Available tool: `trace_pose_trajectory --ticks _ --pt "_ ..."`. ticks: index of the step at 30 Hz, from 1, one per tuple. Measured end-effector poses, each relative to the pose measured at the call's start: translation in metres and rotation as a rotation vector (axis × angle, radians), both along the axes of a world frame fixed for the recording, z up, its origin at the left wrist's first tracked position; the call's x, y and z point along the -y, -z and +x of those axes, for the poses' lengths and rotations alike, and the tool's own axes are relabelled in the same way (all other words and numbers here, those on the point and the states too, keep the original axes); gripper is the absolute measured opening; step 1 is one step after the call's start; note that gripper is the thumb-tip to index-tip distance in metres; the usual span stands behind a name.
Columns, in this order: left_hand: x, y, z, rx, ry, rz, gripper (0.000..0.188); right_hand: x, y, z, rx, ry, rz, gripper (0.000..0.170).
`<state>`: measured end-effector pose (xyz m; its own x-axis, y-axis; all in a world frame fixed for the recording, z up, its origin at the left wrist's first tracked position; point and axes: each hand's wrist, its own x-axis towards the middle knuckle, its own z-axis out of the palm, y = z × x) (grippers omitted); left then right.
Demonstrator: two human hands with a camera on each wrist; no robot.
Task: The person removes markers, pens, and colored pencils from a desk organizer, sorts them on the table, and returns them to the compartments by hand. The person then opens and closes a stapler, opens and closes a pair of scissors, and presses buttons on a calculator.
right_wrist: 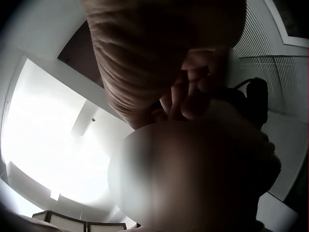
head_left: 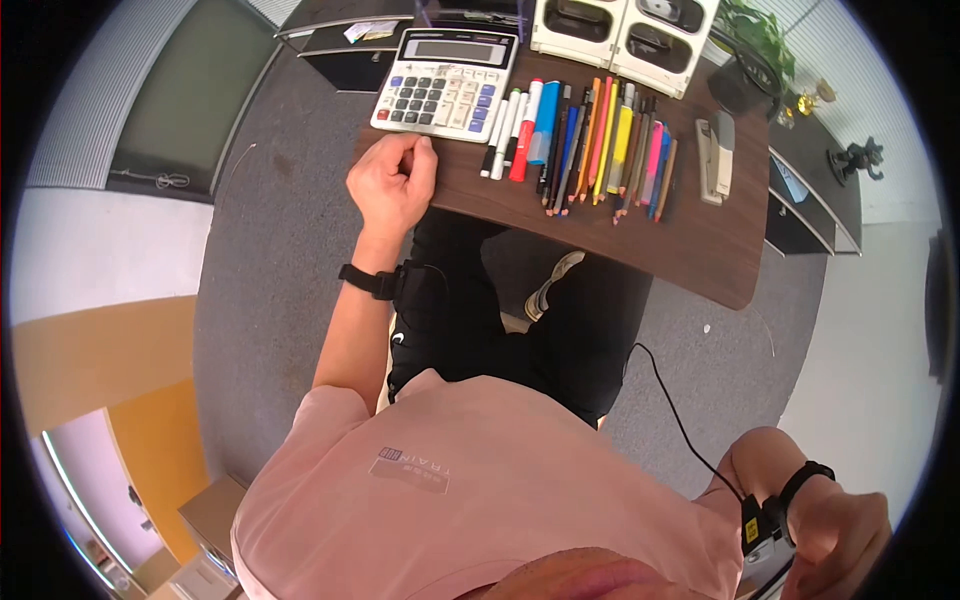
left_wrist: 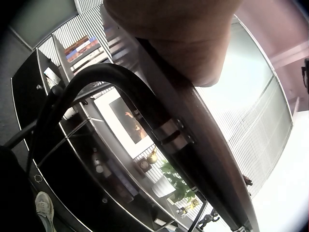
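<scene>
My left hand [head_left: 393, 182] rests at the front left edge of the dark wooden table [head_left: 690, 250], its fingers loosely curled with nothing between them. Just beyond it lies a white calculator [head_left: 440, 97]. Off to the lower right, away from the table, my right hand [head_left: 845, 540] is raised beside my body. Its bent fingers [right_wrist: 193, 92] appear dark in the right wrist view, and I cannot tell whether they hold anything. Whiteboard markers [head_left: 525, 135], a blue highlighter [head_left: 543, 125] and several colored pencils [head_left: 600, 150] lie in a row right of the calculator.
A stapler [head_left: 716, 158] lies right of the pencils. Behind them stands a white holder [head_left: 625, 40] with oval openings, and a black mesh pen cup [head_left: 743, 82] is at the back right. A black cable [head_left: 672, 405] runs to the right wrist.
</scene>
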<state>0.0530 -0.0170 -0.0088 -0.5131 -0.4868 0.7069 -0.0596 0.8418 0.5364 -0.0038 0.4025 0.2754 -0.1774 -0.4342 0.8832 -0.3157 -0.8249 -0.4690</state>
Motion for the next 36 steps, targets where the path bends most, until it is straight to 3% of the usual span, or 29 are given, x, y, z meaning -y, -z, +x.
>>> trace_pose_trajectory --ticks 1,12,14,15,17,18,20,21,26,29,33,35,36 --pt "0.0 0.0 0.0 -0.003 0.006 -0.009 0.01 0.008 0.001 -0.001 0.031 -0.102 -0.054 0.027" --pt "-0.002 -0.002 0.002 0.014 0.005 0.003 0.011 0.033 0.016 0.008 0.085 -0.213 -0.156 0.029" --pt "-0.003 -0.004 0.001 0.005 0.002 -0.001 0.011 0.024 0.017 0.017 -0.087 0.261 -0.168 0.034" --pt "-0.003 -0.004 0.001 0.019 -0.017 -0.032 0.011 0.025 0.02 0.018 -0.078 0.245 -0.177 0.034" --pt "-0.001 -0.001 0.001 0.008 -0.005 -0.023 0.012 0.03 0.026 0.021 -0.217 0.62 -0.281 0.037" --pt "-0.002 -0.003 0.001 -0.014 0.007 -0.011 0.012 0.028 0.028 0.023 -0.202 0.61 -0.297 0.037" --pt "-0.002 -0.004 0.002 0.007 0.0 -0.002 0.012 0.022 0.028 0.028 -0.272 0.788 -0.224 0.032" --pt "-0.002 -0.004 0.003 0.018 0.001 0.007 0.013 0.022 0.029 0.027 -0.267 0.793 -0.227 0.032" --pt "-0.002 -0.004 0.002 0.019 0.004 -0.001 0.013 0.03 0.025 0.017 -0.214 0.374 -0.323 0.028" --pt "0.0 -0.003 0.003 0.044 0.009 0.018 0.012 0.023 0.027 0.017 -0.164 0.251 -0.3 0.023" --pt "0.001 0.003 -0.001 -0.058 0.032 0.019 0.012 0.033 0.027 0.016 -0.205 0.26 -0.286 0.02" --pt "0.001 0.002 0.003 0.003 0.02 -0.003 0.011 0.033 0.029 0.016 -0.244 0.266 -0.458 0.018" --pt "0.002 0.003 0.003 0.011 0.021 0.017 0.012 0.026 0.028 0.017 -0.256 0.299 -0.425 0.017"
